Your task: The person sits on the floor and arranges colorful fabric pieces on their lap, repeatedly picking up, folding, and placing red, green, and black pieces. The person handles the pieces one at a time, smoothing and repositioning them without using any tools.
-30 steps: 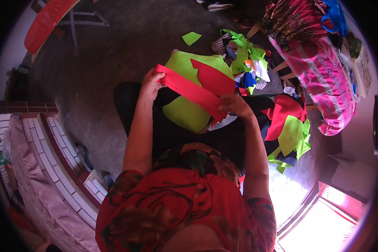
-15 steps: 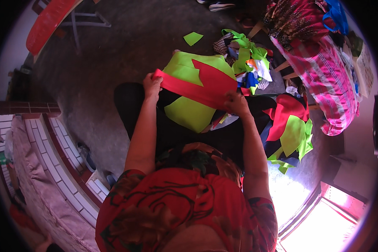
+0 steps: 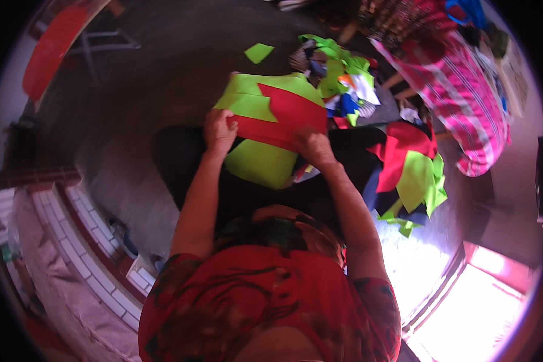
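A red piece of fabric (image 3: 301,114) stretches between my two hands over my lap. My left hand (image 3: 221,131) pinches its left end, fingers closed. At the lower right edge of the fabric, my right hand (image 3: 315,147) has its fingers closed on it, slightly blurred. Lime green fabric (image 3: 261,164) lies beneath the red piece and shows above and below it. My dark-clothed legs are under these pieces.
A lime scrap (image 3: 259,53) lies on the floor ahead. Mixed fabric scraps (image 3: 335,75) are heaped beyond my right hand. Red fabric pieces (image 3: 401,142) and lime pieces (image 3: 417,181) pile at my right. Pink plaid cloth (image 3: 458,102) hangs at the far right.
My hands have come closer together, mainly the right hand moving left. The red fabric's left end no longer sticks out past my left hand. The whole view has shifted slightly.
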A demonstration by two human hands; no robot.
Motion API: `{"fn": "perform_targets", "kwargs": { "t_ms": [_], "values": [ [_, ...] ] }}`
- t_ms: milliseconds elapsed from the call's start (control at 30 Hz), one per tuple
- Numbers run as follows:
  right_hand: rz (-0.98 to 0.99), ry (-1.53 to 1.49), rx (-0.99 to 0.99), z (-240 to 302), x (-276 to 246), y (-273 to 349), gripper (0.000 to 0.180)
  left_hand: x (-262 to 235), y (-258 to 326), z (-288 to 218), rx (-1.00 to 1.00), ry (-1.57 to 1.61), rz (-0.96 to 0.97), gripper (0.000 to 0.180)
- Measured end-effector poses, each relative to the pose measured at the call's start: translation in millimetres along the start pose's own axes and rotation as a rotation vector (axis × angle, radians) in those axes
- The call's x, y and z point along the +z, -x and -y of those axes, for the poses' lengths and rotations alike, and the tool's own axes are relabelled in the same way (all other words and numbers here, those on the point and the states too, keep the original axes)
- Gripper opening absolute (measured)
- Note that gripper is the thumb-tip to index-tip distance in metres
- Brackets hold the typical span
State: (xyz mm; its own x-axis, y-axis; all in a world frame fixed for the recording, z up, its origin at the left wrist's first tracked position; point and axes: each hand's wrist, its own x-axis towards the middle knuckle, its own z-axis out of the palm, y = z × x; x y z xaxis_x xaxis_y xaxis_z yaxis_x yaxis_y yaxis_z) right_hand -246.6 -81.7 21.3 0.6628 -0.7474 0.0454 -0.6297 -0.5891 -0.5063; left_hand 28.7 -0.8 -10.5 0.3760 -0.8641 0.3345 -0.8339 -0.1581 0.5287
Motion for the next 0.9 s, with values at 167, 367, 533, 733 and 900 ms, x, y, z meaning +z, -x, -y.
{"fn": "perform_targets", "kwargs": {
  "t_ms": [167,367,533,733,900],
  "values": [
    [0.195,-0.067,0.006,-13,19,-1,0.031,5,3,11,-0.009,-0.021,0.214,0.033],
    [0.123,-0.193,0.013,-17,19,3,0.032,6,1,4,-0.055,-0.048,0.249,0.034],
    [0.081,-0.195,0.054,5,-5,8,0.03,5,0,8,0.002,-0.042,0.232,0.031],
    [-0.352,-0.342,-0.184,62,-112,38,0.025,4,4,15,0.017,0.01,0.192,0.031],
    [-0.667,0.024,0.257,24,-152,72,0.036,2,3,7,-0.033,0.008,0.214,0.029]
  ]
}}
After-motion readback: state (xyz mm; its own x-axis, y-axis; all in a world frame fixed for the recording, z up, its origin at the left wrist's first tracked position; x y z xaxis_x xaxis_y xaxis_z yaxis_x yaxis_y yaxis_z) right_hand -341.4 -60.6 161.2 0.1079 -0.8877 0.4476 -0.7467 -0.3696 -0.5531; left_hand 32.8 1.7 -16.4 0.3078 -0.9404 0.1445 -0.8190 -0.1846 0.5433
